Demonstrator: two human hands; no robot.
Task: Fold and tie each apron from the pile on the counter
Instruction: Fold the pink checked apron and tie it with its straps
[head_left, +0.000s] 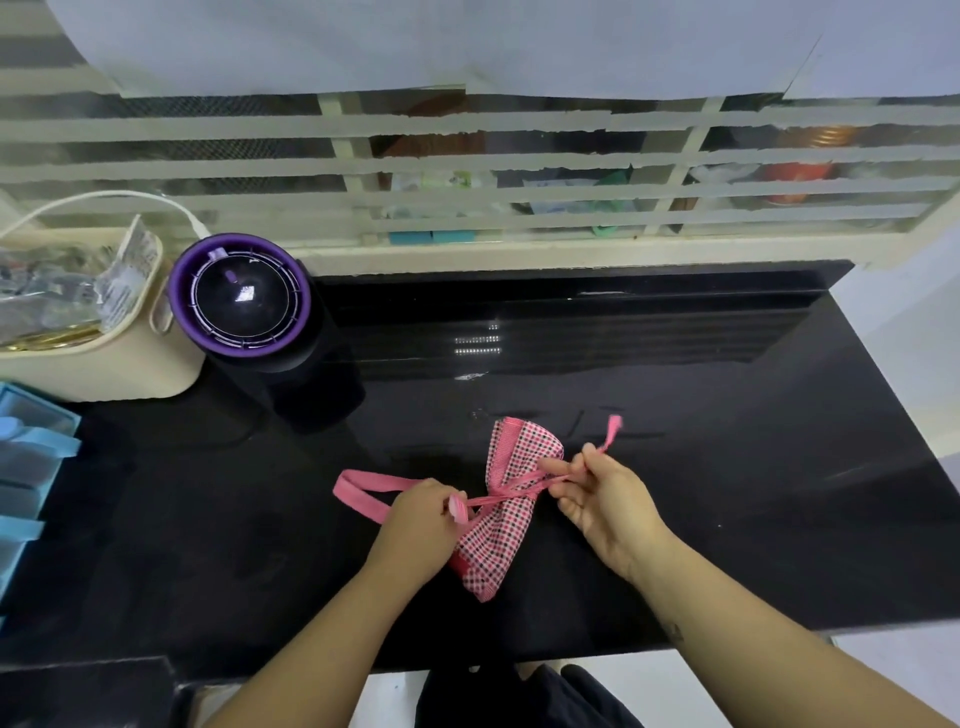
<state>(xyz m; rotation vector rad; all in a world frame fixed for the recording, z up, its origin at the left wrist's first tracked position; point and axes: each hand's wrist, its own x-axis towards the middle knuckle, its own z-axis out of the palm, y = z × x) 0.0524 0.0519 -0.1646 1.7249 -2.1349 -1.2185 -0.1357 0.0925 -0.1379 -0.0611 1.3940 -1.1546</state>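
Pinching apron (497, 543) ties (500, 499), left hand (421, 525) and right hand (608, 501) at black counter (701, 415) (barred window (467, 171) behind).

glossy black counter (675, 395), cream louvred window (467, 171) behind, white floor (909, 670) below.

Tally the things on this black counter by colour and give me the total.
Pink: 1 apron, checked, folded
Purple and black: 1 round appliance
Cream: 1 basket
Blue: 1 tray, cut off at the left edge
Total: 4
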